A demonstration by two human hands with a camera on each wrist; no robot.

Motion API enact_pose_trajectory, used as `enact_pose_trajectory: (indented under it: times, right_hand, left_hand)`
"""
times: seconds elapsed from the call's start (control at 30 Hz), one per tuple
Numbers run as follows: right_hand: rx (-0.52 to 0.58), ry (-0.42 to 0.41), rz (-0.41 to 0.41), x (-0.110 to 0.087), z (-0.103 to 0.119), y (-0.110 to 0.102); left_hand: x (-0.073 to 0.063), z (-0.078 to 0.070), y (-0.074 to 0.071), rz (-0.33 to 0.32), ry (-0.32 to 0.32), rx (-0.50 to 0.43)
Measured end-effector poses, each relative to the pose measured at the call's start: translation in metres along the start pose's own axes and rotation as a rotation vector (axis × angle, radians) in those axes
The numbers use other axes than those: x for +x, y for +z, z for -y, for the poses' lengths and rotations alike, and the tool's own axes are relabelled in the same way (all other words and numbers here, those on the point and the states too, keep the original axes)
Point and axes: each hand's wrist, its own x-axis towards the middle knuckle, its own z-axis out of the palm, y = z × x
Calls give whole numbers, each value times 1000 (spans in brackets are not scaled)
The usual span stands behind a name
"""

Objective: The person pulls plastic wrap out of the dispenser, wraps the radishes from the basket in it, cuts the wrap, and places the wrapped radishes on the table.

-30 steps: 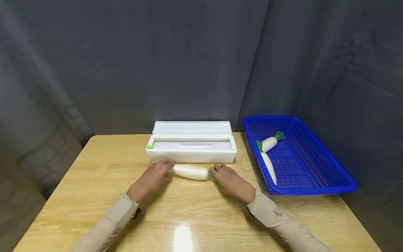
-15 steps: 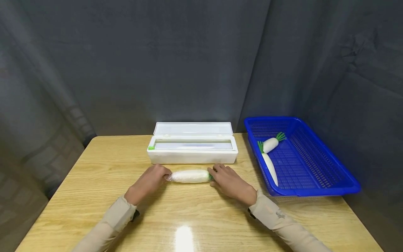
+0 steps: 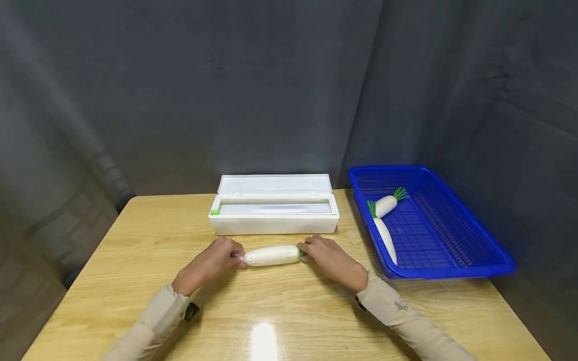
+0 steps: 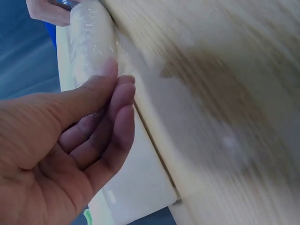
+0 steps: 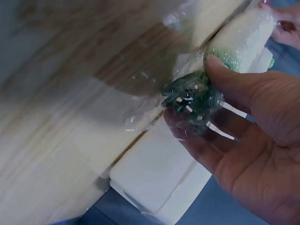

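Note:
A white radish (image 3: 272, 255) wrapped in clear plastic film lies crosswise between both hands. Its left end sits slightly nearer the person than its right. At the left tip, my left hand (image 3: 219, 258) pinches the gathered film between thumb and fingers, as the left wrist view shows. My right hand (image 3: 328, 259) holds the other end, thumb against the green top. In the right wrist view the dark green leaves (image 5: 190, 96) are bunched under crinkled film, and loose film (image 5: 145, 105) spreads past the fingers.
Just behind the radish stands a long white film dispenser box (image 3: 275, 225), its lid (image 3: 274, 184) raised and a green piece (image 3: 215, 212) at its left corner. To the right, a blue basket (image 3: 444, 273) holds two radishes (image 3: 385, 241) with green tops. Dark curtains (image 3: 253, 90) hang behind the table (image 3: 135, 240).
The radish has come nearer the person, its left end most. My left hand has shifted slightly left and nearer with that end, now pinching the film. My right hand stays almost in place.

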Motion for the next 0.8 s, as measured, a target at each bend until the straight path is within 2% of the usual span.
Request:
enact_pose_trajectory:
  times: [0.1, 0.3, 0.4, 0.5, 0.6, 0.7, 0.8]
  right_hand:
    - [60, 19, 28, -3, -1, -5]
    - [192, 118, 94, -3, -9, -19]
    - [276, 126, 134, -2, -14, -21]
    - [369, 132, 146, -2, -17, -19]
    - [425, 148, 121, -1, -19, -16]
    - [494, 226, 125, -1, -20, -15]
    - [567, 352, 159, -3, -21, -15]
  left_hand:
    - [-2, 3, 1, 2, -12, -15]
    - [-5, 4, -1, 26, -31, -31]
    - [-7, 2, -4, 27, -58, -17]
    - [-7, -2, -5, 14, -44, 12]
    - [-3, -6, -4, -7, -13, 2]
    - [0, -8, -1, -10, -11, -40]
    - [0, -6, 1, -6, -28, -83]
